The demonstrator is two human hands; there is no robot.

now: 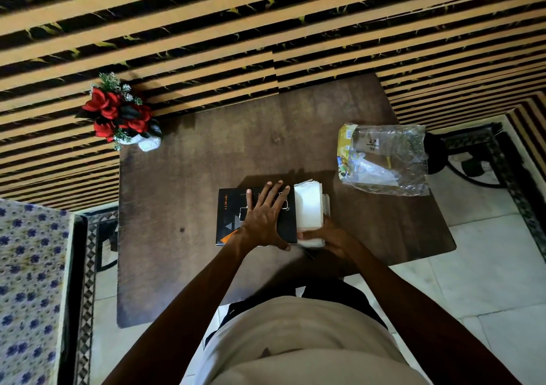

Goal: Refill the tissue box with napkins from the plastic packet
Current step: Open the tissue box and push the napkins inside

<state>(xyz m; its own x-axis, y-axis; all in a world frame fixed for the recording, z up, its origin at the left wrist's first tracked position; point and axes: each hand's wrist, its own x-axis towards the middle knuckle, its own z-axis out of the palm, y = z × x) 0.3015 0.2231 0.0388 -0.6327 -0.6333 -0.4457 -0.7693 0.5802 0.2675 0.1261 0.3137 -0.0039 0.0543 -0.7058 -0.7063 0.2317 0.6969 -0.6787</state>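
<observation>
The black tissue box (233, 216) lies flat near the middle of the dark worktop (183, 183), its long axis running twelve to six. At its three o'clock side, touching it, a white napkin stack (308, 207) lies along the same axis. The left hand (266, 219) presses flat on the box, fingers spread, grip closed on nothing. The right hand (328, 237) grips the stack's near end. The crumpled plastic packet (384, 160) lies at two o'clock, well apart; a red flower vase (124, 115) stands at ten.

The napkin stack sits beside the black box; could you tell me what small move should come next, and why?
Probably slide the napkin stack leftward into the tissue box: the right hand grips its near end against the box's side, while the left hand lies flat on top, steadying it.
</observation>
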